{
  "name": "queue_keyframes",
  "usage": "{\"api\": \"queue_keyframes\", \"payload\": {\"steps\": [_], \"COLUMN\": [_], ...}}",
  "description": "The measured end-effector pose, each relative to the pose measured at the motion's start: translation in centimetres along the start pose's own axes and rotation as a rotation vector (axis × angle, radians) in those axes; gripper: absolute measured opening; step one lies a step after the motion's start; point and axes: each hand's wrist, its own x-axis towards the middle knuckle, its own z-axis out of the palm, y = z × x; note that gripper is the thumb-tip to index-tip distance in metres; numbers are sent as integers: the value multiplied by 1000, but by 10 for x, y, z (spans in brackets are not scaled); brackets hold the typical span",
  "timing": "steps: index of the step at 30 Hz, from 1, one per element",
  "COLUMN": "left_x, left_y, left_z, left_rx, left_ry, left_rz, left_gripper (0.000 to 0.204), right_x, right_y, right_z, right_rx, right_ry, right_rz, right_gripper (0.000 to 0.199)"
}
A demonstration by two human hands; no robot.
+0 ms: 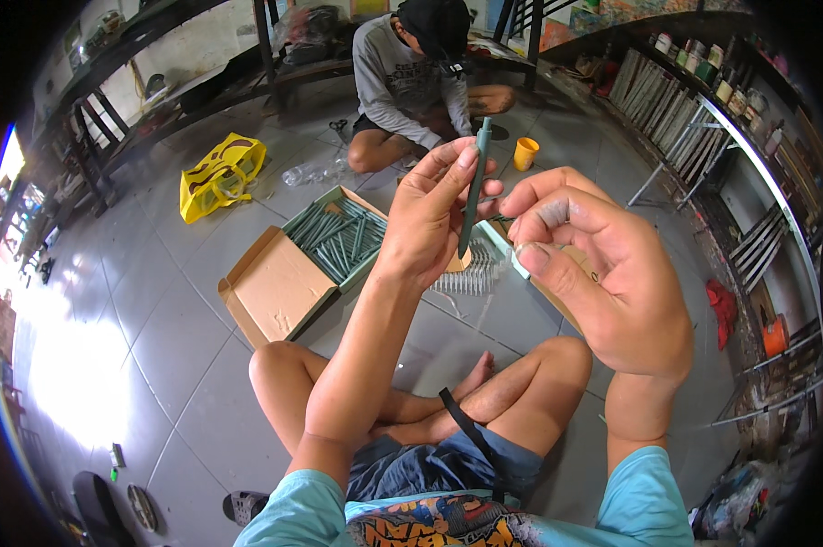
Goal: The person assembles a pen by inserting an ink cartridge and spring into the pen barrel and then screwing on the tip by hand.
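Left hand pinches a slim green pen barrel upright before the chest; right hand, just beside it, curls closed, whether on some small part I cannot tell. Steadying the barrel looks wise; an open box of green barrels lies on the tiled floor beyond, near a seated co-worker.

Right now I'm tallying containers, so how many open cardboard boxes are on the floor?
2. One open box of green pens lies on the tiles left of the left hand; a second box shows only partly behind both hands, so others may be hidden.
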Motion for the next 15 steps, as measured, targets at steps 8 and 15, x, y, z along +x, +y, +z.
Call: {"api": "queue_keyframes", "payload": {"steps": [8, 15], "left_x": [-13, -9], "left_y": [-6, -11], "left_z": [9, 10], "left_rx": [-58, -70], "left_ry": [-110, -143], "left_rz": [-41, -76], "left_gripper": [27, 30], "right_x": [3, -3], "right_y": [5, 5], "right_z": [1, -6], "right_rx": [-15, 6], "right_ry": [90, 13], "right_rz": [22, 48], "right_gripper": [12, 9]}}
